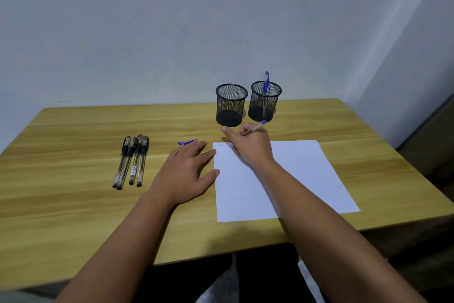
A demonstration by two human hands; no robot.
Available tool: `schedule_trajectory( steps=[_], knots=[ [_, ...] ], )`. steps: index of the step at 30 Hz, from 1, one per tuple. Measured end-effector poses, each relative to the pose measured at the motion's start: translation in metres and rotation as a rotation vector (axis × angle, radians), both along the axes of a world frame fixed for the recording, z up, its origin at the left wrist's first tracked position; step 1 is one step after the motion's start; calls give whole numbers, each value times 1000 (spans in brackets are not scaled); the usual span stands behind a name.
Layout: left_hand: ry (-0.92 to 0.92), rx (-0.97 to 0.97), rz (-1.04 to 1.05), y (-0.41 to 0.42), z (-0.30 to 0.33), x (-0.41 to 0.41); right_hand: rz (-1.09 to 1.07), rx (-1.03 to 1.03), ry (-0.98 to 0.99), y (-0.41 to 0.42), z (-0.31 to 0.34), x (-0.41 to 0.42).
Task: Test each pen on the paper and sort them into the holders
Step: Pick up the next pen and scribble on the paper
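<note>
The tabletop [73, 135] is yellowish wood with streaked grain. The sheet of paper [294, 175] is white, with faint blue marks at its upper left corner. Both mesh pen holders [231, 105] are black. The standing pen [266, 83] and loose cap [186, 142] are blue; the four pens [131, 161] at left are clear with black caps and grips. The wall [147, 20] is pale grey.

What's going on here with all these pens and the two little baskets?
A person is trying out a blue pen, held in the right hand, at the top corner of the paper. The left hand lies flat beside the sheet, next to a blue cap. Four black pens wait on the table. The right holder has one blue pen; the left holder looks empty.
</note>
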State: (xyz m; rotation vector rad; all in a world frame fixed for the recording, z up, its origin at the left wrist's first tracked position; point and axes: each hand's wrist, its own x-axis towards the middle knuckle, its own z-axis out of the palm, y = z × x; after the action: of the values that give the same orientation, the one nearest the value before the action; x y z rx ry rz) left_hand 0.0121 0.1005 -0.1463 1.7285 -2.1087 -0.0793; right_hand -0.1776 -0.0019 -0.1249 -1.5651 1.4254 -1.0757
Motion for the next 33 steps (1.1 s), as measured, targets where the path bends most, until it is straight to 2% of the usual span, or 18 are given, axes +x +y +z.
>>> schedule_trajectory(
  steps=[5, 13, 18, 24, 33],
  knots=[
    [2, 3, 0, 0, 1, 0, 79, 8, -192, 3, -3, -2],
    [21, 5, 4, 1, 3, 0, 50, 4, -88, -1, -1, -2],
    [34, -1, 1, 1, 3, 1, 12, -48, 67, -2, 5, 3],
    [50, -4, 5, 2, 4, -1, 56, -68, -18, -3, -6, 0],
    [56, -10, 0, 0, 3, -1, 47, -82, 79, -3, -5, 1]
  ],
)
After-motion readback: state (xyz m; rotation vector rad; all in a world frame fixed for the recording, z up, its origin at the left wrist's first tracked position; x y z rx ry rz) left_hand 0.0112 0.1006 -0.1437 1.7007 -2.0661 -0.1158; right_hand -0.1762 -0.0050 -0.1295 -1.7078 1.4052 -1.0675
